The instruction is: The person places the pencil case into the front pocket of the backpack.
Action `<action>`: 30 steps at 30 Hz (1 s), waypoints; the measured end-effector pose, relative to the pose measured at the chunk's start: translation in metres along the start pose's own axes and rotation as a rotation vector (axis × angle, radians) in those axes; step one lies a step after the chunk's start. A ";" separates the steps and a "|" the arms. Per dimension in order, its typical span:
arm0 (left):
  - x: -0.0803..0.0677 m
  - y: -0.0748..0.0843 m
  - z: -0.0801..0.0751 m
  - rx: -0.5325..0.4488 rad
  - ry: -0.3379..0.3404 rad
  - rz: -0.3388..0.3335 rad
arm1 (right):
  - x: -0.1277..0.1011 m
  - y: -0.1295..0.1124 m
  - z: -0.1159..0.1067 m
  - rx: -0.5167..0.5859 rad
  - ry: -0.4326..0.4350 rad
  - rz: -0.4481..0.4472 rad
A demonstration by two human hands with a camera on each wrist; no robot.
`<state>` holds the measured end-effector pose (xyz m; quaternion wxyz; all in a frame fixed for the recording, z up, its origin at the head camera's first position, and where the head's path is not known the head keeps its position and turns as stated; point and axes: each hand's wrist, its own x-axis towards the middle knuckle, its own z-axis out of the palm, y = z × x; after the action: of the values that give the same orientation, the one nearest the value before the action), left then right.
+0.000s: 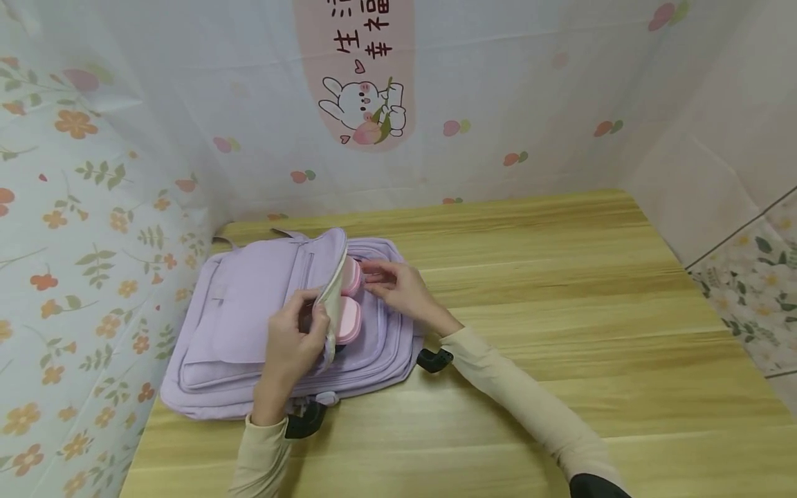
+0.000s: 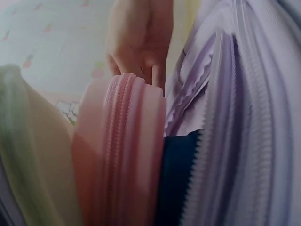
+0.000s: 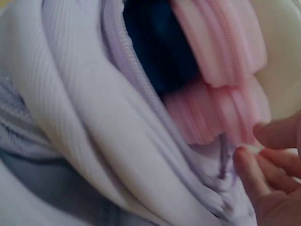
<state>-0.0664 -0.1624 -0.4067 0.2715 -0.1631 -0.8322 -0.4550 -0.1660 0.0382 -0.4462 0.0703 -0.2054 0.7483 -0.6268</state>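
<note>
A lavender backpack (image 1: pixel 249 290) lies on its back on the wooden table, front pocket unzipped. My left hand (image 1: pixel 292 339) grips the edge of the pocket's front panel and holds it up; the cream lining (image 3: pixel 287 61) shows. Two pink zip cases, a nearer one (image 1: pixel 349 320) and a farther one (image 1: pixel 351 275), sit side by side in the pocket, their ends sticking out. My right hand (image 1: pixel 401 287) is at the outer end of the farther case, thumb and fingertips loosely bent and apart by its corner. A dark blue item (image 2: pixel 178 174) lies deeper, mostly hidden by the cases.
The wooden table (image 1: pixel 560 297) extends to the right of the backpack. A flower-patterned sheet (image 1: pixel 87 277) hangs close on the left, and a white sheet with a rabbit print (image 1: pixel 364 111) stands at the back. Backpack straps (image 1: pixel 289 234) reach toward the rear edge.
</note>
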 end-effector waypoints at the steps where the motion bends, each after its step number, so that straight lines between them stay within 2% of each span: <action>1: 0.001 0.002 0.002 0.037 -0.018 0.025 | -0.002 -0.002 -0.004 -0.022 0.006 0.005; 5: 0.003 0.010 0.012 0.136 -0.073 0.113 | -0.007 -0.004 -0.021 -0.072 0.066 0.027; 11: 0.002 0.016 0.027 0.298 -0.113 0.248 | -0.016 -0.005 -0.046 -0.064 0.106 0.050; 16: 0.004 0.014 0.038 0.443 -0.211 0.370 | -0.025 -0.007 -0.064 -0.089 0.130 0.053; 19: 0.006 0.015 0.041 0.495 -0.259 0.407 | -0.031 -0.010 -0.074 -0.099 0.138 0.068; 21: 0.008 0.016 0.042 0.497 -0.269 0.410 | -0.036 -0.012 -0.081 -0.110 0.146 0.079; 24: 0.013 0.020 0.040 0.461 -0.261 0.380 | -0.042 -0.015 -0.090 -0.147 0.151 0.076; 27: 0.023 0.026 0.038 0.458 -0.248 0.326 | -0.049 -0.020 -0.099 -0.263 0.145 0.050; 30: 0.034 0.033 0.037 0.521 -0.262 0.254 | -0.056 -0.027 -0.107 -0.438 0.137 0.017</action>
<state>-0.0876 -0.1127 -0.3801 0.2493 -0.2478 -0.9217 -0.1641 -0.1486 0.1541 -0.4064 -0.0217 -0.1665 0.8712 -0.4613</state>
